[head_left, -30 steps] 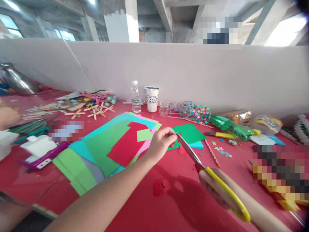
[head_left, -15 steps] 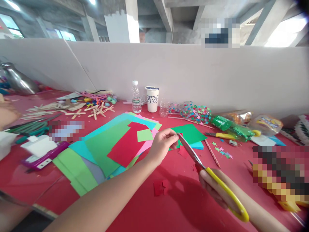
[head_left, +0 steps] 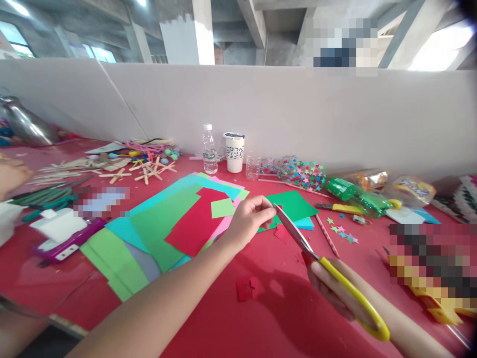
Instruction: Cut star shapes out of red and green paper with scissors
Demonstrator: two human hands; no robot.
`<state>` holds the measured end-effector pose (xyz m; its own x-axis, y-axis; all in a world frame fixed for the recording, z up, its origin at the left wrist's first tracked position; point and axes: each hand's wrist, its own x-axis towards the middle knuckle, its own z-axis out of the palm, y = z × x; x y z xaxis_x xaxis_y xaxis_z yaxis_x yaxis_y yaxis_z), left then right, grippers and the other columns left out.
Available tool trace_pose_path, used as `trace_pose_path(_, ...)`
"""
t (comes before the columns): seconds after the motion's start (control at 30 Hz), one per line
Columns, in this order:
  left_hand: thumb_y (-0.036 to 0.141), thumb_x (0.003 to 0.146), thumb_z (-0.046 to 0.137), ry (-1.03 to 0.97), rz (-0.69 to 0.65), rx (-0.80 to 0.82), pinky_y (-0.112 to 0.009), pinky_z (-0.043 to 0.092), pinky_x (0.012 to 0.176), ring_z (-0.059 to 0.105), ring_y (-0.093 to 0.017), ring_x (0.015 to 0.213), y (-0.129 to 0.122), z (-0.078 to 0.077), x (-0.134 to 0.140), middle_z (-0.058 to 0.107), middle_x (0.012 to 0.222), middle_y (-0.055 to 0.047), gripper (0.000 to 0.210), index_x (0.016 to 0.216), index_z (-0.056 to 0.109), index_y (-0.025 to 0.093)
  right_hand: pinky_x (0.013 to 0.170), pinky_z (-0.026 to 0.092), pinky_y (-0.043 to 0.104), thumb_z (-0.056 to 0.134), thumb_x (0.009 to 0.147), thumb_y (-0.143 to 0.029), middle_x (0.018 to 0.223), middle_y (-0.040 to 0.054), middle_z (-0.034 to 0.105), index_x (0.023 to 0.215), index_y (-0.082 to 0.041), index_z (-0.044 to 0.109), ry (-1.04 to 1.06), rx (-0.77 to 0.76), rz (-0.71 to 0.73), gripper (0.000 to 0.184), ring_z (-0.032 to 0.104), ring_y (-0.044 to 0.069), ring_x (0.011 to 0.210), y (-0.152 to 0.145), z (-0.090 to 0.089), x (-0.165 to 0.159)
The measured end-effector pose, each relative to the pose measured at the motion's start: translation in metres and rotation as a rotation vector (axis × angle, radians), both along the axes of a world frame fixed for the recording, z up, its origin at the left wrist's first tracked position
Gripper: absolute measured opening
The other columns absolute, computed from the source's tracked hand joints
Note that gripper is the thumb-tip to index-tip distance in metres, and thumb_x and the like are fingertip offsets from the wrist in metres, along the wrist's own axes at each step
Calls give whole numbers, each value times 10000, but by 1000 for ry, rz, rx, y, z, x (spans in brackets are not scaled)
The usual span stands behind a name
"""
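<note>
My left hand (head_left: pixel 253 219) is closed in a pinch above the table, its fingertips on a small piece of red paper (head_left: pixel 279 208) that is mostly hidden. In my right hand (head_left: pixel 331 283) is a pair of yellow-handled scissors (head_left: pixel 294 231), the fingers wrapped round the handles. The blades point up and left, with their tips right beside my left fingertips. Below the hands, red paper scraps (head_left: pixel 246 289) with cut-out edges lie on the red table (head_left: pixel 208 323). Another red scrap (head_left: pixel 282 232) rests under the blades, near a dark green sheet (head_left: pixel 296 205).
Coloured paper sheets (head_left: pixel 160 228) overlap on the left, beside a purple device (head_left: pixel 72 243). A water bottle (head_left: pixel 209 151) and a white cup (head_left: pixel 234 153) stand by the partition. To the right lie a utility knife (head_left: pixel 345 209), a green bottle (head_left: pixel 357 196) and star cut-outs (head_left: pixel 341 230).
The loop of the scissors' yellow handle has shifted slightly right. My left hand keeps its pinch almost in place, and the view has moved a little.
</note>
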<state>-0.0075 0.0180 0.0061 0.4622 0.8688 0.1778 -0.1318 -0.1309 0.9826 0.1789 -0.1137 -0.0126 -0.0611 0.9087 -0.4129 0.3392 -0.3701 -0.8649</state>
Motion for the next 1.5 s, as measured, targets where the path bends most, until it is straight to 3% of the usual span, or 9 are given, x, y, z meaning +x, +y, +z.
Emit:
trace_pose_path(0.17, 268, 728, 595, -3, 30, -23, -215, 371, 503, 478, -85, 480, -3, 1, 1, 521, 536, 40, 118, 674, 574, 165, 372, 170, 185, 428, 769, -733, 430, -109, 292, 638, -215, 414, -20, -17, -41, 535, 232, 45, 349, -1, 5, -7)
trace_pose_path(0.4, 263, 733, 582, -58, 57, -70, -224, 383, 531, 484, -87, 489, -8, -1, 6, 545, 540, 26, 127, 658, 560, 162, 366, 177, 190, 383, 752, -776, 402, -102, 303, 593, -213, 395, -85, -11, -18, 585, 258, 43, 332, 0, -2, -8)
trace_pose_path(0.5, 256, 751, 568, -77, 65, -59, -229, 396, 542, 492, -91, 497, -10, -3, 7, 560, 553, 15, 139, 652, 553, 160, 361, 163, 190, 406, 778, -736, 415, -102, 287, 585, -213, 388, -39, -11, -38, 558, 252, 42, 338, 0, -5, -9)
trace_pose_path(0.8, 272, 764, 585, -103, 73, -106, -228, 406, 562, 514, -98, 512, -15, -4, 10, 555, 542, 21, 136, 682, 567, 165, 332, 158, 208, 470, 687, -789, 405, -102, 302, 585, -234, 350, 98, -8, -57, 577, 252, 49, 321, 1, -9, -12)
trace_pose_path(1.13, 263, 774, 580, -102, 78, -103, -222, 396, 567, 503, -91, 517, -16, -3, 10, 545, 541, 25, 138, 682, 564, 161, 347, 176, 225, 498, 666, -773, 449, -77, 352, 584, -234, 393, 87, 24, -146, 555, 277, 65, 351, 0, -8, -16)
trace_pose_path(1.3, 272, 773, 583, -108, 75, -115, -224, 395, 564, 513, -96, 526, -16, -4, 11, 551, 548, 22, 135, 696, 570, 162, 342, 209, 227, 519, 683, -732, 485, -66, 373, 595, -240, 385, 86, 53, -138, 517, 328, 81, 376, -2, -6, -17)
trace_pose_path(1.5, 275, 776, 579, -105, 70, -101, -220, 392, 565, 505, -92, 521, -16, -3, 10, 544, 538, 24, 144, 695, 570, 157, 337, 199, 214, 464, 757, -685, 427, -86, 353, 580, -231, 364, -26, 56, -145, 497, 271, 52, 319, -1, -4, -20)
